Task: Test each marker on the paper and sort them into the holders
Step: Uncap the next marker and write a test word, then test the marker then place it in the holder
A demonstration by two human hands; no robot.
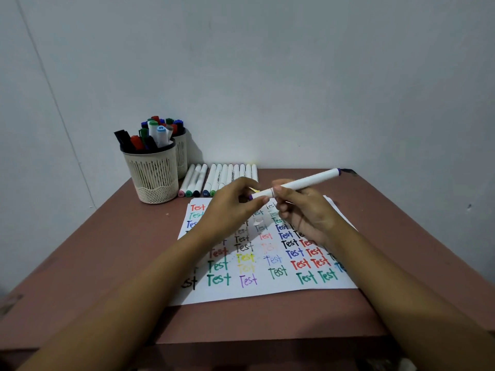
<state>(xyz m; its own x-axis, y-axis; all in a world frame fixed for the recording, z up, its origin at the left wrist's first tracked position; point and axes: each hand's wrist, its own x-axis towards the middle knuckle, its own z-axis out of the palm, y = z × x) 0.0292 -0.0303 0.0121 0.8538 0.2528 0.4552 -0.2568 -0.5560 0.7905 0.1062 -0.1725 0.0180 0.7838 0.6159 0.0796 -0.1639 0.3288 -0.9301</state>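
Both my hands hold one white marker with purple ends (302,182) above the sheet of paper (267,287). My right hand (302,212) grips its barrel near the middle. My left hand (235,207) pinches the cap end on the left. The paper lies in the middle of the table and is covered with the word "Test" in several colours. A row of white markers (222,178) lies along the table's back edge. Two cream mesh holders stand at the back left, the front holder (152,178) and the rear holder (182,153), both with markers standing in them.
The brown table (107,250) stands against a plain pale wall. Its front edge runs just below the paper. The holders stand at the table's back left corner, close to the wall.
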